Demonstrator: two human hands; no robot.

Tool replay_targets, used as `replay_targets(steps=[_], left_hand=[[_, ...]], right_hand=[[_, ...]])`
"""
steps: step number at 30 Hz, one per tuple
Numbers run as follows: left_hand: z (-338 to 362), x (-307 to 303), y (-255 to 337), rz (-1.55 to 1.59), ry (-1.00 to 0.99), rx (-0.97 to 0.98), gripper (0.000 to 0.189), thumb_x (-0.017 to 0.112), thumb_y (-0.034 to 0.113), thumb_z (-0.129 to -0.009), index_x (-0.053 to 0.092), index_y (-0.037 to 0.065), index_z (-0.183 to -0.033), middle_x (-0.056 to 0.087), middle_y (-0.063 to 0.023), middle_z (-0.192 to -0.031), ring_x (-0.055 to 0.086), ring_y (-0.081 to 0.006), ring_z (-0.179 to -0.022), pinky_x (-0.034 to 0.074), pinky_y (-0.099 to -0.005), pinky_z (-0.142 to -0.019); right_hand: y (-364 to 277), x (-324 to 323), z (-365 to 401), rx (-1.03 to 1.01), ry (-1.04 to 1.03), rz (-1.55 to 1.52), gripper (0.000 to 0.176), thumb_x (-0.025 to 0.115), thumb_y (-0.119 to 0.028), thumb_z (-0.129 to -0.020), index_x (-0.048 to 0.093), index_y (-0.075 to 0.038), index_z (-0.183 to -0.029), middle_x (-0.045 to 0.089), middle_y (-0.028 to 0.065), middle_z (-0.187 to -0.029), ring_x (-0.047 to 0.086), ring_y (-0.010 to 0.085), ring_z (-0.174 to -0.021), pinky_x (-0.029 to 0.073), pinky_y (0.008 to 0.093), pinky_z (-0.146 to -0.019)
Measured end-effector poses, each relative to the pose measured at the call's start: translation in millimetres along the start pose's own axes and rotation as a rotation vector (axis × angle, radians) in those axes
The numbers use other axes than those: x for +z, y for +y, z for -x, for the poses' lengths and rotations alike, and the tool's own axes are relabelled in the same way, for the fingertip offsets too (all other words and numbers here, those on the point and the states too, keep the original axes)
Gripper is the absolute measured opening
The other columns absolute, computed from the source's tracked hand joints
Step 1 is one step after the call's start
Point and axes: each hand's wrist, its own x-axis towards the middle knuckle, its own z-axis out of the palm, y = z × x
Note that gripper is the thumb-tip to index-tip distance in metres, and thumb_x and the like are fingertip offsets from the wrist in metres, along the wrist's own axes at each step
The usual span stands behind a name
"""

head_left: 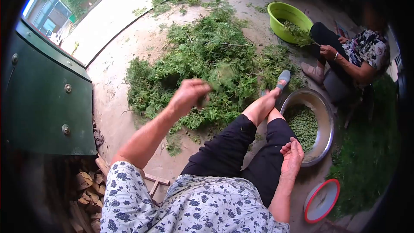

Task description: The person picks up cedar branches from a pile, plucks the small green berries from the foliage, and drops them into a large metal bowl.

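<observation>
My left hand (192,94) is raised over the heap of leafy branches (207,56), its fingers closed. A feathery green sprig (224,77), smeared by motion, extends from its fingertips. My right hand (293,157) is above my right thigh, beside the near-left rim of a wide metal basin (326,140). Its fingers are curled in towards the thumb, and whatever they may hold is hidden. Many small round green fruits (304,127) lie in the basin.
A co-worker (360,56) sits at the right, holding a leafy branch (302,34) by a lime-green tub (276,22). A red-rimmed white container (321,200) stands at lower right. Split firewood (88,185) and a green metal door (47,99) are on the left.
</observation>
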Motion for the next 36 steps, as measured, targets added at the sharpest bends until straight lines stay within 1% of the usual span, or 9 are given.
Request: replay_targets(steps=[1,2,3,6,10,12,16,27,36], left_hand=[[-8.4,-26.2,20.5,0.378,0.105,0.298,0.063,0.062,0.025,-0.084,0.032,-0.001,-0.133,0.054,-0.021,-0.117,0.059,-0.0258,-0.1,0.051,-0.0393,-0.084],[-11.6,-49.1,36.7,0.409,0.298,0.436,0.078,0.06,0.026,-0.085,0.011,0.002,-0.14,0.032,-0.024,-0.137,0.037,-0.0311,-0.125,0.037,-0.0442,-0.101],[-10.5,-71.0,47.0,0.406,0.419,0.475,0.08,0.058,0.032,-0.086,0.008,0.004,-0.141,0.027,-0.0241,-0.139,0.029,-0.0306,-0.13,0.03,-0.044,-0.105],[2.7,-86.6,43.0,0.472,0.413,0.573,0.052,0.048,0.028,-0.093,0.03,-0.002,-0.132,0.044,-0.0203,-0.129,0.047,-0.0281,-0.117,0.039,-0.0389,-0.098],[-0.8,-55.1,-12.5,0.504,0.302,0.217,0.032,0.052,0.019,-0.091,0.049,-0.001,-0.116,0.062,-0.0119,-0.101,0.062,-0.0181,-0.086,0.052,-0.0296,-0.076],[2.2,-29.0,-39.7,0.531,0.217,0.121,0.028,0.052,0.017,-0.091,0.052,0.0,-0.113,0.063,-0.0094,-0.096,0.063,-0.0161,-0.08,0.052,-0.028,-0.073],[11.9,14.8,-51.6,0.59,0.132,0.075,0.025,0.053,0.013,-0.09,0.053,-0.003,-0.11,0.064,-0.0109,-0.092,0.063,-0.0157,-0.078,0.052,-0.0272,-0.07],[47.9,40.5,15.9,0.612,-0.008,0.391,0.029,0.054,0.014,-0.089,0.053,-0.005,-0.112,0.063,-0.012,-0.093,0.061,-0.015,-0.077,0.049,-0.0272,-0.072],[84.3,64.2,30.1,0.49,-0.031,0.428,0.026,0.055,0.013,-0.088,0.056,-0.005,-0.108,0.064,-0.0112,-0.086,0.06,-0.0144,-0.073,0.049,-0.0255,-0.07]], right_hand=[[-0.1,0.5,-1.0,-0.006,0.001,-0.019,0.024,0.057,-0.02,-0.088,0.058,-0.001,-0.102,0.06,0.0032,-0.071,0.058,0.0119,-0.059,0.05,0.0246,-0.054],[-0.5,1.2,-0.6,-0.006,-0.008,-0.026,0.024,0.058,-0.02,-0.088,0.058,-0.001,-0.103,0.06,0.0031,-0.072,0.058,0.0118,-0.06,0.05,0.0246,-0.055],[0.8,2.3,-0.9,-0.02,-0.019,-0.031,0.024,0.058,-0.019,-0.088,0.058,-0.001,-0.103,0.06,0.0031,-0.073,0.058,0.0117,-0.06,0.05,0.0246,-0.056],[3.6,1.9,1.8,-0.044,-0.033,-0.011,0.022,0.058,-0.018,-0.088,0.058,-0.001,-0.102,0.06,0.003,-0.074,0.058,0.0114,-0.062,0.05,0.0246,-0.058],[6.8,-1.2,-1.4,-0.035,-0.073,0.001,0.02,0.057,-0.016,-0.088,0.058,-0.001,-0.101,0.059,0.0032,-0.074,0.058,0.0125,-0.062,0.05,0.0259,-0.057],[4.4,-2.1,-2.2,-0.017,-0.09,-0.021,0.02,0.057,-0.016,-0.088,0.058,-0.001,-0.101,0.06,0.0035,-0.074,0.058,0.0127,-0.062,0.05,0.0259,-0.057],[3.7,-11.3,-6.8,-0.012,-0.189,-0.103,0.02,0.055,-0.015,-0.089,0.058,0.0,-0.101,0.061,0.005,-0.076,0.059,0.0141,-0.064,0.051,0.027,-0.058],[1.5,-15.0,-13.4,0.009,-0.259,-0.21,0.022,0.055,-0.017,-0.089,0.057,0.001,-0.103,0.061,0.0066,-0.077,0.06,0.0152,-0.066,0.052,0.0286,-0.06],[2.6,-11.4,-15.9,-0.001,-0.264,-0.191,0.023,0.054,-0.016,-0.09,0.057,0.002,-0.103,0.061,0.0068,-0.078,0.059,0.0151,-0.065,0.051,0.0279,-0.061]])
